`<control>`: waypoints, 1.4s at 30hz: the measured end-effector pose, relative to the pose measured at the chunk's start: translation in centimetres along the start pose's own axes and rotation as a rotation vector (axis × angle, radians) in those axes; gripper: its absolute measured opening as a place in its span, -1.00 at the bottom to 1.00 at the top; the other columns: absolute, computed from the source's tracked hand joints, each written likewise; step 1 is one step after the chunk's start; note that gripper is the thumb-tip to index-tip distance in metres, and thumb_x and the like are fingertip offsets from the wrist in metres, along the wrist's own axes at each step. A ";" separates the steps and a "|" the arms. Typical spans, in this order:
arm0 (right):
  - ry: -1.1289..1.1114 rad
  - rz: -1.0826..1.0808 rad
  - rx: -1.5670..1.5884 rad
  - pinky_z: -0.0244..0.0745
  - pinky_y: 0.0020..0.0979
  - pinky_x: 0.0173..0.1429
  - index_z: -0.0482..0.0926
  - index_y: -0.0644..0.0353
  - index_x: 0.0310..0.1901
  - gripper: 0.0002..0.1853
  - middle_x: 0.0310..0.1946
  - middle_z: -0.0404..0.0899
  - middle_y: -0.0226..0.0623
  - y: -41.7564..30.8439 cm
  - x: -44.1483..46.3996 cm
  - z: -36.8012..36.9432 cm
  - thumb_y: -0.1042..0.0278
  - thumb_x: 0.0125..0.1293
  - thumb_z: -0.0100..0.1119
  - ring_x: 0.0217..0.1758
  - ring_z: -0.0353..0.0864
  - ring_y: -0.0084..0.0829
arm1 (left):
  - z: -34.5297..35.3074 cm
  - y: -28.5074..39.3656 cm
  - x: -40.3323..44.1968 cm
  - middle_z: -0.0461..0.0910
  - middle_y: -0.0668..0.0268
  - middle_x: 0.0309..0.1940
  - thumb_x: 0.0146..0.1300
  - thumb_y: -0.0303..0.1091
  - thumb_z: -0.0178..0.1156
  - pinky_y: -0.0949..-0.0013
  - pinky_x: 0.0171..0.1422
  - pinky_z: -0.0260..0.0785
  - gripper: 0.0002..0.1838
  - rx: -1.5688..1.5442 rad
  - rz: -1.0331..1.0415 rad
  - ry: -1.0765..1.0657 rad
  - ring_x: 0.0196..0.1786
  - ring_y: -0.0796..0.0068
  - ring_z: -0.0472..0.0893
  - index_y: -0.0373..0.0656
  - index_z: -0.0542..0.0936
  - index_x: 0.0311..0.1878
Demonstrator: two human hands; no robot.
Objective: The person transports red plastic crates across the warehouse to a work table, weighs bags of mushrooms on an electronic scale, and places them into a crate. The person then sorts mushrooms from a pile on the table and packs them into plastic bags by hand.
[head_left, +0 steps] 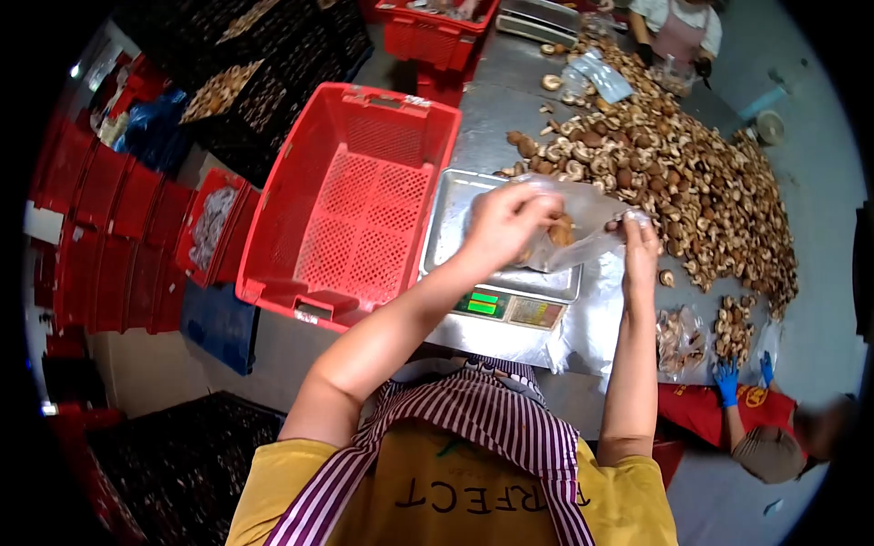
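A clear plastic bag (pixel 590 218) is stretched between my two hands above the metal weighing scale (pixel 446 214). My left hand (pixel 510 218) is closed at the bag's left edge, fingers bent over it. My right hand (pixel 640 238) pinches the bag's right edge. Some brown mushrooms (pixel 561 229) show through the plastic near my left fingers. Green digits glow on the scale's display (pixel 482 303), too small to read. A large heap of mushrooms (pixel 674 173) spreads over the steel table just beyond my right hand.
A red plastic crate (pixel 364 218) stands left of the scale. Another scale (pixel 539 20) sits at the far end. One co-worker (pixel 683 36) stands at the far side; another with blue gloves (pixel 726 380) is at the right. Stacked red crates (pixel 109 209) and black crates (pixel 264 109) line the left.
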State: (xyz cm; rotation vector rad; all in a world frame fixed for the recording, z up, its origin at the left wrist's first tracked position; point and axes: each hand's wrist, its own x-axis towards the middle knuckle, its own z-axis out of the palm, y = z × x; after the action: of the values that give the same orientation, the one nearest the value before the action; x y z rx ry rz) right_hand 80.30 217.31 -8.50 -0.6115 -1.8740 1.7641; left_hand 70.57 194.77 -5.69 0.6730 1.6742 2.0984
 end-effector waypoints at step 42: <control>-0.375 -0.556 -0.923 0.44 -0.15 0.03 0.61 0.19 -0.16 -0.81 -0.22 0.55 -0.12 3.3 -0.1 10.0 0.54 0.18 0.12 -0.06 0.53 -0.07 | -5.4 -3.9 -4.4 0.62 0.24 0.00 0.30 -0.54 0.09 0.43 0.22 0.36 -0.71 0.297 -0.020 -0.018 0.09 0.51 0.54 -0.32 0.57 0.08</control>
State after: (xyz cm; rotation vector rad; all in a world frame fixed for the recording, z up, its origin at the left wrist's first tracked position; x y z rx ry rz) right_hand 74.10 209.64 -12.26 -0.0009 -2.7556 0.6276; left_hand 70.99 188.90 -11.05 0.7554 1.9946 1.8412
